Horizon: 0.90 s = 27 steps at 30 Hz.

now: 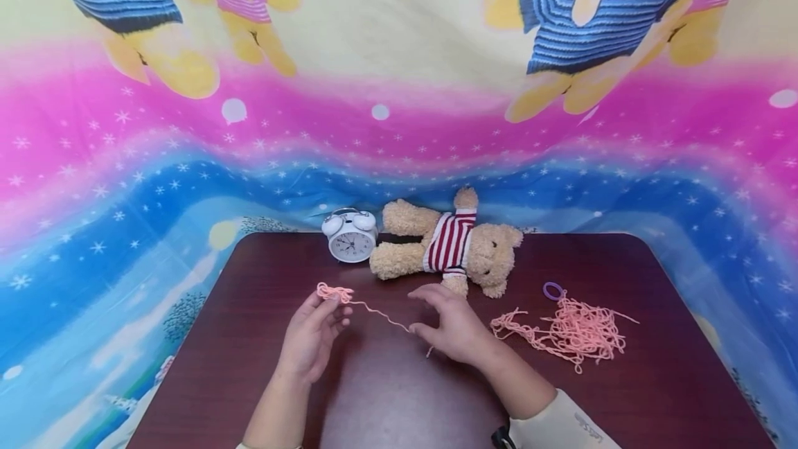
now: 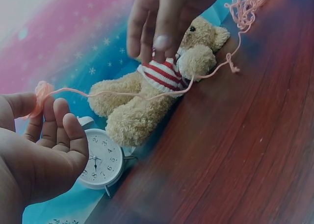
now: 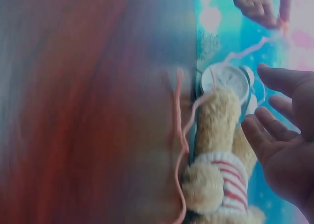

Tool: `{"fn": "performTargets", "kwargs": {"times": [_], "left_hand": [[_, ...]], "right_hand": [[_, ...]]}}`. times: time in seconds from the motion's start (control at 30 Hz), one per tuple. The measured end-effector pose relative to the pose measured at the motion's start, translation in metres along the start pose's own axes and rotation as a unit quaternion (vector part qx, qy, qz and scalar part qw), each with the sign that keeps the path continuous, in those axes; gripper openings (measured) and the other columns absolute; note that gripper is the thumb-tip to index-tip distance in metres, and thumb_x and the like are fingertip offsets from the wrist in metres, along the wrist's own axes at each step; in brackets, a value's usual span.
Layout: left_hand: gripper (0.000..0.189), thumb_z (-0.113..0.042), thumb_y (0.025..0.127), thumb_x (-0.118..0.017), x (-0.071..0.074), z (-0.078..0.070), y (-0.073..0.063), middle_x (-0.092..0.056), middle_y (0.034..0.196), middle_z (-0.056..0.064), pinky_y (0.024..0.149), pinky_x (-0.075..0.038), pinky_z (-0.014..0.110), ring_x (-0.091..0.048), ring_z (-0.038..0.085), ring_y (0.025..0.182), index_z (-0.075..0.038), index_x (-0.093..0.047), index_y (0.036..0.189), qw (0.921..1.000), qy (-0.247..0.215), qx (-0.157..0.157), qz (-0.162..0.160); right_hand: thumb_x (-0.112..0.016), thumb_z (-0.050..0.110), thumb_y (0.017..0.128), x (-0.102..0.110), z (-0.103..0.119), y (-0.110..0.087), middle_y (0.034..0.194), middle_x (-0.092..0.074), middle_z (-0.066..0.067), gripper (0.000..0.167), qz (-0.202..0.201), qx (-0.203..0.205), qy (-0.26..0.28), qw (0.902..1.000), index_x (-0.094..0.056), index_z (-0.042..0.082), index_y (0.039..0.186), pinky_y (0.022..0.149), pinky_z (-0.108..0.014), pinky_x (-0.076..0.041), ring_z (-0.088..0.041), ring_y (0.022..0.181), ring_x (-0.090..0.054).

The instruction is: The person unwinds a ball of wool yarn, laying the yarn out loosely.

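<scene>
My left hand (image 1: 309, 344) pinches a small looped bundle of peach-pink yarn (image 1: 334, 292) between thumb and fingers. From that bundle a single strand (image 2: 122, 93) runs across toward my right side. My right hand (image 1: 460, 330) is held over the table with fingers and thumb apart. In the right wrist view the right fingers (image 3: 274, 128) are spread with nothing between them, and the strand hangs clear of them. A loose tangle of the same yarn (image 1: 589, 331) lies on the table to the right of my right hand.
Along the back of the dark red-brown table (image 1: 399, 400) stands a white twin-bell alarm clock (image 1: 351, 246). Beside it a teddy bear (image 1: 450, 244) in a striped shirt lies on its back. A purple ring (image 1: 545, 289) touches the yarn tangle. Printed cloth (image 1: 380, 137) hangs behind.
</scene>
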<state>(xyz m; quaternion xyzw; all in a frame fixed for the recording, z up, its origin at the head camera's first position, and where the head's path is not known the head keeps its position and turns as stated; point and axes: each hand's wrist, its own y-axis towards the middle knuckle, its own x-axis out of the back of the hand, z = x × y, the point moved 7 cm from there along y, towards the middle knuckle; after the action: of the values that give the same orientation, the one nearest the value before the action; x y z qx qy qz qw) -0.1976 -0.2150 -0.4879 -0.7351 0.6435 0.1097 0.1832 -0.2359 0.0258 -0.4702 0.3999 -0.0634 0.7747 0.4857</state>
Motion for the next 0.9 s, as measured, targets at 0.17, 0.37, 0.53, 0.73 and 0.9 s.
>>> {"fn": "performTargets", "kwargs": {"times": [0.17, 0.37, 0.53, 0.73, 0.9], "left_hand": [[0.018, -0.016, 0.104, -0.063, -0.009, 0.005, -0.002, -0.07, 0.102, 0.002, 0.081, -0.054, 0.028, -0.065, 0.015, 0.089, -0.007, -0.062, 0.119, 0.9999, 0.007, 0.01, 0.003], [0.026, -0.016, 0.102, -0.065, -0.022, 0.011, -0.005, -0.069, 0.099, 0.006, 0.079, -0.055, 0.028, -0.066, 0.015, 0.086, -0.002, -0.059, 0.122, 0.9997, 0.013, 0.021, 0.009], [0.027, -0.014, 0.101, -0.066, -0.031, 0.016, -0.007, -0.07, 0.099, 0.007, 0.078, -0.055, 0.027, -0.067, 0.015, 0.085, 0.0, -0.058, 0.122, 0.9993, 0.012, 0.026, 0.024], [0.029, -0.017, 0.101, -0.066, -0.034, 0.017, -0.008, -0.071, 0.106, 0.01, 0.079, -0.055, 0.027, -0.067, 0.014, 0.087, -0.001, -0.058, 0.124, 0.9989, 0.021, 0.019, 0.037], [0.027, -0.019, 0.102, -0.066, -0.03, 0.014, -0.007, -0.07, 0.106, 0.007, 0.079, -0.055, 0.028, -0.067, 0.015, 0.089, -0.004, -0.06, 0.123, 0.9992, 0.019, 0.015, 0.032]], "right_hand": [[-0.083, 0.026, 0.089, -0.015, 0.014, 0.004, 0.132, -0.064, -0.001, 0.05, 0.008, 0.016, -0.004, 0.9998, -0.066, 0.01, 0.133, 0.102, -0.041, -0.053, -0.021, 0.121, -0.062], [-0.082, 0.03, 0.09, -0.023, 0.027, 0.009, 0.133, -0.065, -0.001, 0.048, -0.004, 0.02, 0.001, 0.9998, -0.068, 0.013, 0.133, 0.105, -0.04, -0.05, -0.018, 0.124, -0.059], [-0.081, 0.027, 0.091, -0.022, 0.035, 0.012, 0.127, -0.069, -0.004, 0.037, -0.028, 0.038, 0.005, 0.9989, -0.072, 0.012, 0.123, 0.101, -0.039, -0.053, -0.018, 0.118, -0.062], [-0.076, 0.019, 0.094, -0.017, 0.04, 0.011, 0.118, -0.071, 0.0, 0.017, -0.052, 0.056, 0.006, 0.997, -0.077, 0.011, 0.109, 0.098, -0.037, -0.054, -0.017, 0.113, -0.065], [-0.075, 0.019, 0.096, -0.009, 0.039, 0.007, 0.113, -0.072, 0.001, 0.011, -0.062, 0.058, -0.004, 0.9964, -0.078, 0.013, 0.103, 0.097, -0.038, -0.054, -0.017, 0.109, -0.066]]}}
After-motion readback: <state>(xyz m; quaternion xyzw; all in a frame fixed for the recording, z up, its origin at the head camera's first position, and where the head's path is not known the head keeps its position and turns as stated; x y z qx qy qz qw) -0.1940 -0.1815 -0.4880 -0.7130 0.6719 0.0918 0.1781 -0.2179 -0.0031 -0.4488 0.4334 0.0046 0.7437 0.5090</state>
